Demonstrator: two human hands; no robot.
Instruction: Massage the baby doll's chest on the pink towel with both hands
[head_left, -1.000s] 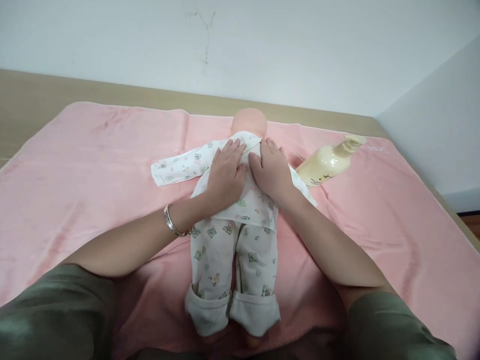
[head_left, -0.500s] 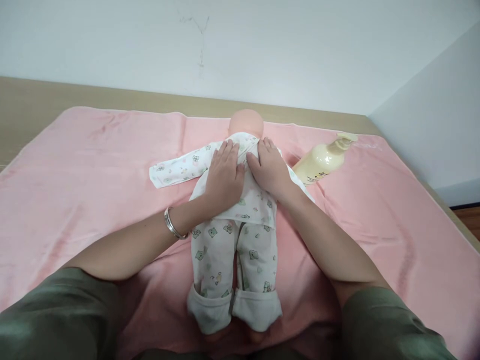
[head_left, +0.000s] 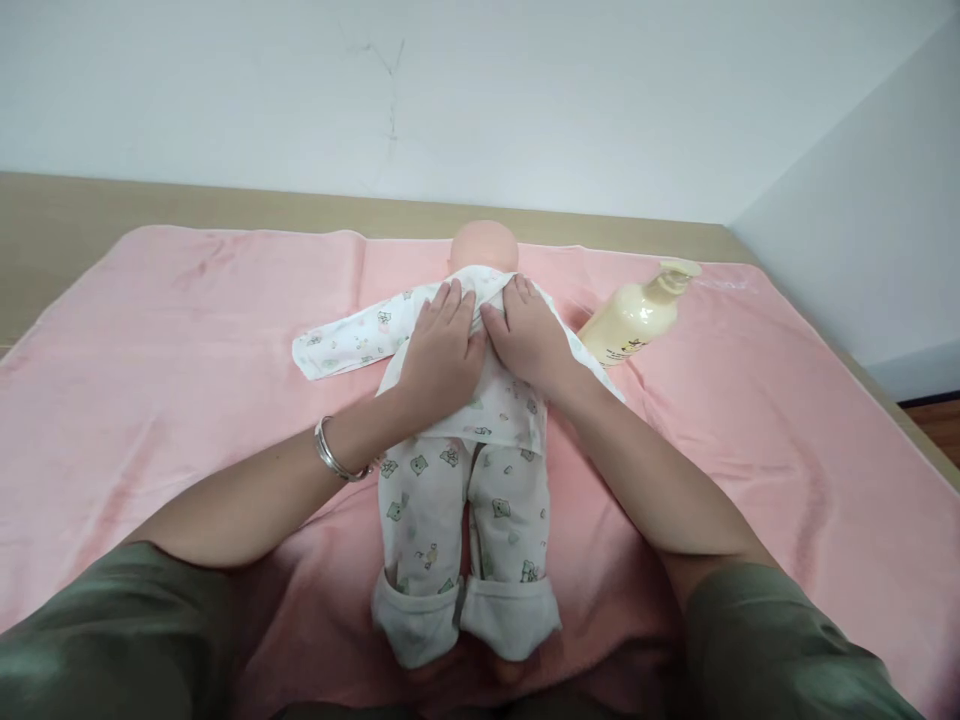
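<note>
In the head view, a doll (head_left: 484, 428) lies under the person's two hands on a pink cloth (head_left: 217, 380), which is spread over a wooden surface (head_left: 60, 215). The left hand (head_left: 442, 355) and the right hand (head_left: 526, 335) lie flat on the upper part of the doll's white shirt (head_left: 506, 405). On each hand the long fingers are close together, and the thumb sticks out toward the other hand. They are not clamped on anything.

To do this well, I think both hands should press softly and evenly, with flat fingers and no poking. The shirt has small folds between the thumbs, so it may bunch up if the hands push hard.

The doll points straight away from the person. Its head (head_left: 484, 247) is just past the fingertips. No face shows, so it seems to be on its belly. Its pants (head_left: 501, 510), with turned-up ends, are on the near side of the fingers. So its long line runs from near to far, between the arms. One sleeve (head_left: 349, 338) stretches out left of the left hand's fingers. A yellow pump bottle (head_left: 631, 318) is near the right hand's fingers, on their right.
</note>
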